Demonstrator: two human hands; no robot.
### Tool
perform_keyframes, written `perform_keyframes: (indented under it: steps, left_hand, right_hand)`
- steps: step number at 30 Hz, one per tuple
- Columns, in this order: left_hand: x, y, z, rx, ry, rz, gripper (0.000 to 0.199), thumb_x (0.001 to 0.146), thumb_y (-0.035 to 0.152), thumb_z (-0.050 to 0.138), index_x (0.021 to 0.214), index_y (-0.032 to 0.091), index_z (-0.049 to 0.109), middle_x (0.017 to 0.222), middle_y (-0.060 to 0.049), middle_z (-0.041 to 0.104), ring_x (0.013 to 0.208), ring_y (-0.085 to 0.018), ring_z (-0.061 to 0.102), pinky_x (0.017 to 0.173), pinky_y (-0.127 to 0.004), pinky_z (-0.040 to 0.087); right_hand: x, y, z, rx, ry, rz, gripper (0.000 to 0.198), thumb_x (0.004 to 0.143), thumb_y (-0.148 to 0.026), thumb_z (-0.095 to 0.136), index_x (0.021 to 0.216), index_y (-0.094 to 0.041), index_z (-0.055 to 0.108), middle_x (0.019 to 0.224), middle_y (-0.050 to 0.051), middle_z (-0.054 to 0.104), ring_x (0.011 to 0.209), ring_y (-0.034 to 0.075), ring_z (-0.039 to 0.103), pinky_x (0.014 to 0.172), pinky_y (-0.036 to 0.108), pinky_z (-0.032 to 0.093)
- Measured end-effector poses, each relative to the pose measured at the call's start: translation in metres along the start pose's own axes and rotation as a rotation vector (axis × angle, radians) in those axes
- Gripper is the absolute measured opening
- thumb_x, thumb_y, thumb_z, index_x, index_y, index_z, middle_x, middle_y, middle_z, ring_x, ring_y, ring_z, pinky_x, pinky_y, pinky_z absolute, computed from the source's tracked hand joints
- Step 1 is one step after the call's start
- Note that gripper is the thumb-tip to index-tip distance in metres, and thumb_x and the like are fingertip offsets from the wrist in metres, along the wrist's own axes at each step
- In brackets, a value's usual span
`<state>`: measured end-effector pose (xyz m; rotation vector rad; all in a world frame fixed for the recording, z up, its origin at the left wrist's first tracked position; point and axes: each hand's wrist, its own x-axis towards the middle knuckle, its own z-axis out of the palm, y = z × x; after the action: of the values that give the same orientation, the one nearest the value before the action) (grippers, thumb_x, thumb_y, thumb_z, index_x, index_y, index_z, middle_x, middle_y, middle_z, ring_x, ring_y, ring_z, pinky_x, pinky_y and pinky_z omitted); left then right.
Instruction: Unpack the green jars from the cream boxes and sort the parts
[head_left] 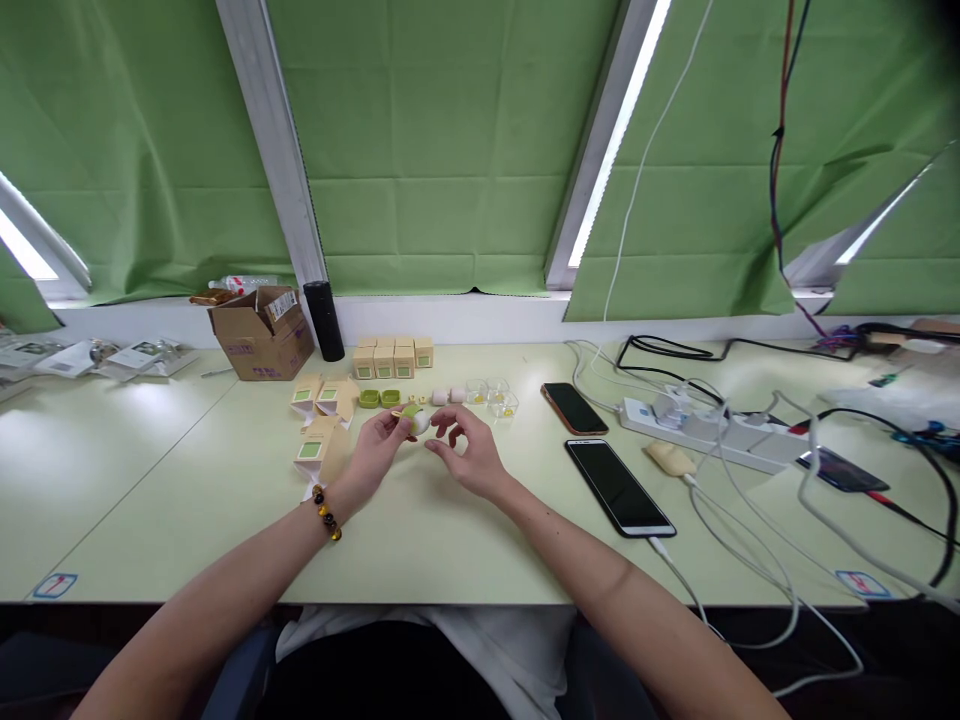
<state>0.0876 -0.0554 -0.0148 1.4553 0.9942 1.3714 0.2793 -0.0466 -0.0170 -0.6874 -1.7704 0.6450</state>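
Note:
My left hand (375,450), with a beaded bracelet on its wrist, pinches a small rounded green-and-white object (418,420) above the table; its exact kind is too small to tell. Just to the right, my right hand (474,458) is open, thumb and fingers apart and curved toward the object. Beyond the hands lie small green trays (379,398), tiny yellowish pieces, pale pink-white cylinders (448,396) and clear containers (491,392) with yellow bits in them. Opened beige cartons (321,448) with green labels stand left of my left hand.
Several closed small cartons (385,362) stand in rows at the back, near a black cylinder (324,322) and a cardboard box (262,335). To the right are two phones (619,487), a white power strip (709,435) and tangled cables. Bagged items (135,358) lie far left.

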Motion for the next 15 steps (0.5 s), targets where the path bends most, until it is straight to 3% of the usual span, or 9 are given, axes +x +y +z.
perform_keyframes:
  steps: [5,9,15]
  left_hand:
    - [-0.007,0.007,0.006,-0.143,-0.050,-0.077,0.063,0.097,0.066,0.059,0.135,0.017,0.051,0.105,-0.011,0.076,0.093,-0.023,0.074,0.080,-0.036,0.059]
    - [-0.009,0.002,0.009,-0.109,-0.056,-0.079,0.059,0.096,0.066,0.059,0.131,0.019,0.052,0.099,-0.008,0.077,0.092,-0.023,0.075,0.082,-0.037,0.060]
    - [-0.010,-0.001,0.010,0.017,-0.054,-0.073,0.054,0.098,0.067,0.055,0.126,0.021,0.054,0.090,-0.005,0.074,0.082,-0.020,0.072,0.080,-0.038,0.060]
  right_hand:
    - [-0.006,0.004,0.005,-0.314,0.006,-0.273,0.038,0.096,-0.034,0.070,0.131,-0.024,0.059,0.126,0.014,0.063,0.091,0.021,0.067,0.064,0.033,0.057]
    - [-0.006,0.008,0.006,-0.420,0.007,-0.320,0.037,0.100,-0.038,0.067,0.133,-0.023,0.059,0.124,0.015,0.063,0.096,0.023,0.068,0.064,0.033,0.059]
    - [-0.005,0.011,0.006,-0.468,0.006,-0.352,0.027,0.104,-0.030,0.059,0.129,-0.021,0.062,0.117,0.014,0.065,0.095,0.022,0.069,0.071,0.034,0.062]
